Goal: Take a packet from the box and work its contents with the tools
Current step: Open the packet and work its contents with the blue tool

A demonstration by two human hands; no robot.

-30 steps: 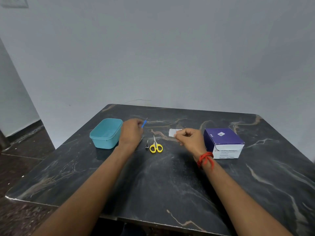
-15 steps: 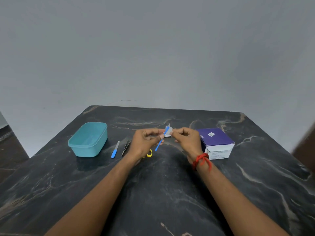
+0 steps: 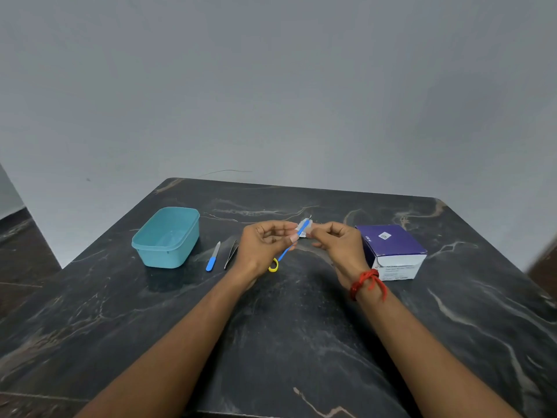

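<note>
While your left fingers (image 3: 281,227) are curled in and pinch the blue-handled tool (image 3: 288,248) between thumb and forefinger, your right fingers (image 3: 321,230) pinch the small white packet (image 3: 304,227) by its right side, the others loosely curled behind. Both grips are closed, with nothing else in either. The tool tip meets the packet's left face; whether it is cutting in or only resting there is too small to tell. The packet is in the air between your two hands, above the middle of the bench (image 3: 301,342), a bit toward the far edge.

Risk, as I judge it: the tip is aimed at your right fingertips, just beside them, so a slip through the thin wrapper would run it into skin. Your pinch is on a narrow margin only, so a hard push could twist the packet out, or rip it and drop the contents on the dark bench.

The tool's long axis is diagonal: working end up toward the far right corner, handle end down toward the near left, just above the yellow scissors (image 3: 273,266) loop. The packet's own long axis I can't tell; it's crumpled and partly hidden by the tool.

Outward: tweezers (image 3: 231,254) and a spare blue tool (image 3: 212,258) lie left of your left fingers, both pointing to the far edge. The teal container (image 3: 167,236) sits toward the left edge and the purple box (image 3: 391,247) toward the right edge. There is a red thread (image 3: 366,282) on your right wrist.
</note>
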